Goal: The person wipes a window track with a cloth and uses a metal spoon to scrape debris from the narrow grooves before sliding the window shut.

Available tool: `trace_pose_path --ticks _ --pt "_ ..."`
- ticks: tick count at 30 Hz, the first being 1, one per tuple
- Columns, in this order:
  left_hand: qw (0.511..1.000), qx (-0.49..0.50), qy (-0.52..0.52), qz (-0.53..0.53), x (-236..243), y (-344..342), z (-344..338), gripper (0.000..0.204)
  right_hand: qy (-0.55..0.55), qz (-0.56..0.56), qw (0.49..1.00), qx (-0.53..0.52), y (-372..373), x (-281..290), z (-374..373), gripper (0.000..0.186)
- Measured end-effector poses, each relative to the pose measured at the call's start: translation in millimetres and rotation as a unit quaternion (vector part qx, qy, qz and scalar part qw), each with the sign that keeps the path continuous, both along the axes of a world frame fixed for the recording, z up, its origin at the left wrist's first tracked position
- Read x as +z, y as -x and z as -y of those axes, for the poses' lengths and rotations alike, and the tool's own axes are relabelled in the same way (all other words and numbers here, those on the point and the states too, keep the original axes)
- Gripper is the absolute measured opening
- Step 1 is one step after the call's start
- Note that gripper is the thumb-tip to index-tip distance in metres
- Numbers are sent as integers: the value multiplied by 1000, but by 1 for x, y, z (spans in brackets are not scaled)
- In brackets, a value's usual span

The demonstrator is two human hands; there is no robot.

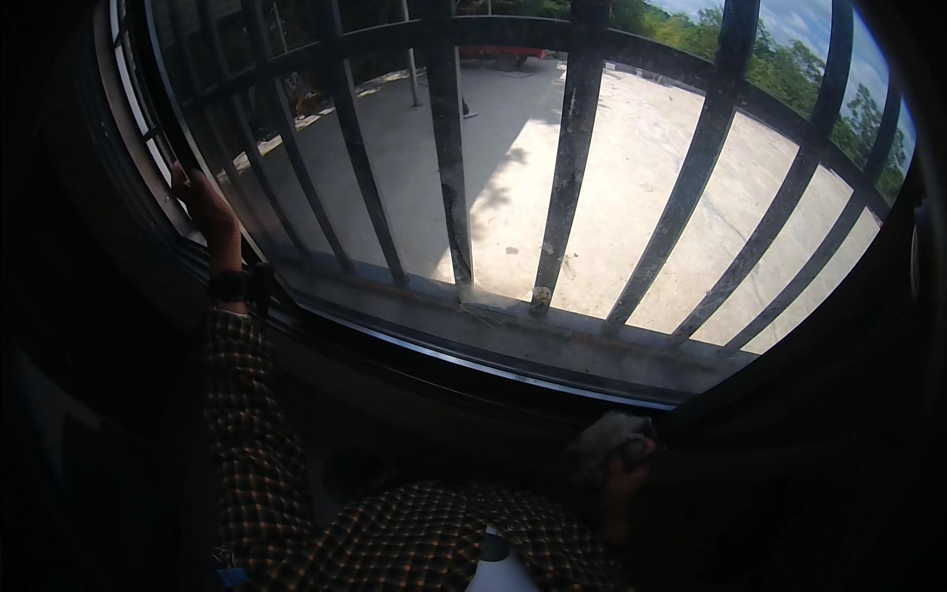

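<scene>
At the left, my left hand is raised to the upright edge of the sliding window frame, its fingers closed around it. A dark band circles that wrist, below it a checked sleeve. Low at the right, my right hand is in deep shadow and holds a bunched whitish cloth. The cloth is beside the right end of the dark window sill track. Shadow hides most of the right fingers.
Dark metal bars stand outside the window, joined by a crossbar. Beyond them lies a sunlit concrete yard with trees at the far right. The room around me is very dark.
</scene>
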State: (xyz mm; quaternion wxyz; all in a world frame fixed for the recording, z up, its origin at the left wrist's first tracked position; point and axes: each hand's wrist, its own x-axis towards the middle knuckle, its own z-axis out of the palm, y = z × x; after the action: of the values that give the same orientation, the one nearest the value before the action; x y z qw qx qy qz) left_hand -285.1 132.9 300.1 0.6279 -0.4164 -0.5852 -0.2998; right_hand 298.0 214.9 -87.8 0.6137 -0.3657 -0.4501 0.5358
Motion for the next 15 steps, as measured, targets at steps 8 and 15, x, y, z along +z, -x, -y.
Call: trace_pose_path --ticks 8,15 --pt "999 22 9 -25 -5 7 22 31 -46 -2 999 -11 -6 -11 -2 46" --pt "990 103 4 -91 -14 -19 19 35 13 -70 997 -10 -23 -27 -7 41"
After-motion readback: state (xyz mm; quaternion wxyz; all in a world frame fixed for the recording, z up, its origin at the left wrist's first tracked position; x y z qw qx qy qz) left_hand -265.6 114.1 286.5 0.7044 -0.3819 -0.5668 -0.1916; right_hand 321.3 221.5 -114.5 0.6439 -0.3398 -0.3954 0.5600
